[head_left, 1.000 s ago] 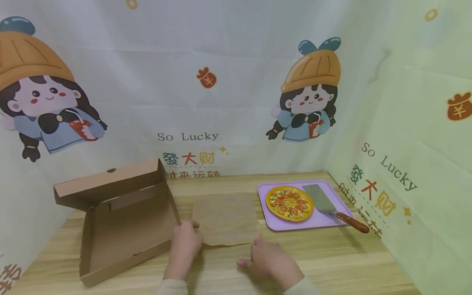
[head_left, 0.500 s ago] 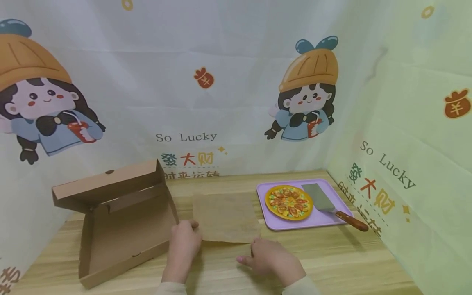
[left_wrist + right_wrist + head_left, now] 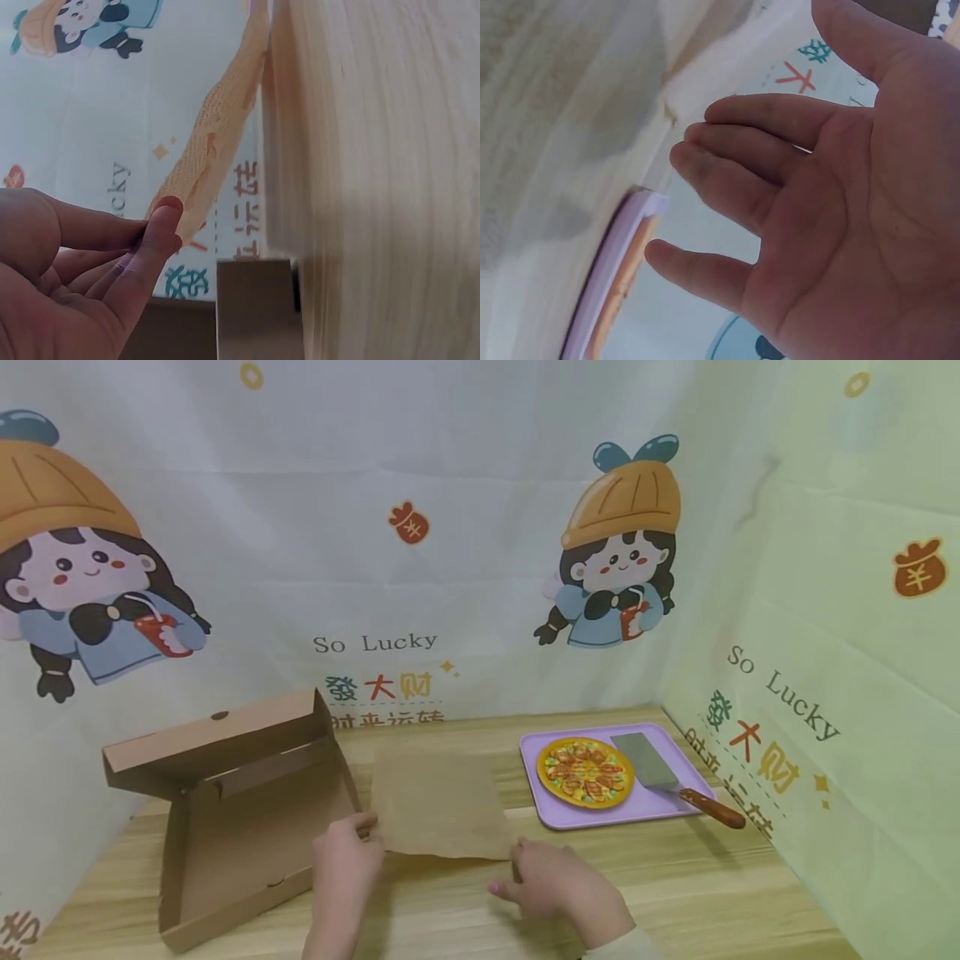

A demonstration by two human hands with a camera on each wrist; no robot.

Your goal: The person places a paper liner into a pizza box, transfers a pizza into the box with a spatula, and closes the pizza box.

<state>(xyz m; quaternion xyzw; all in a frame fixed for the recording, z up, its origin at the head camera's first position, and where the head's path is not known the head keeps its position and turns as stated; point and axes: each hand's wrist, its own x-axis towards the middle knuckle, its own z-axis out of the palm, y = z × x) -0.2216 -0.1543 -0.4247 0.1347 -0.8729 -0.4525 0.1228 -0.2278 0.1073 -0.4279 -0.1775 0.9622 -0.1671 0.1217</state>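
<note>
One sheet of brown paper [image 3: 442, 806] lies mostly between my two hands, its near left corner pinched between the thumb and fingers of my left hand [image 3: 347, 853]. Half a second ago the sheet lay farther to the right; now it has slid left together with my left fingers, toward the cardboard box. In the left wrist view the pinched corner stands up off the table [image 3: 450, 910], so I judge that the left hand has begun to carry the sheet and the paper is no longer just being straightened.

My right hand [image 3: 551, 883] has hardly shifted. Its fingers reach out fairly straight, the little finger spread from the others and the thumb standing well away, gripping nothing. The tips are just beside the near right corner of the paper; whether any of them touches it I cannot tell. That leaves the left pinch, as I read it, as the only real hold.

Left of my left fingers sits the box [image 3: 247, 835], its lid [image 3: 213, 731] tilted up along the far side and its nearest corner hidden behind that hand. I see no paper inside it yet.

Beyond my right fingertips and off to the right is a purple tray [image 3: 555, 818]. It has stayed put, with the pizza [image 3: 587, 772] on the side nearer my fingers and the spatula [image 3: 651, 766] past it, its handle jutting over the tray's rim. Neither seems to have been disturbed.
</note>
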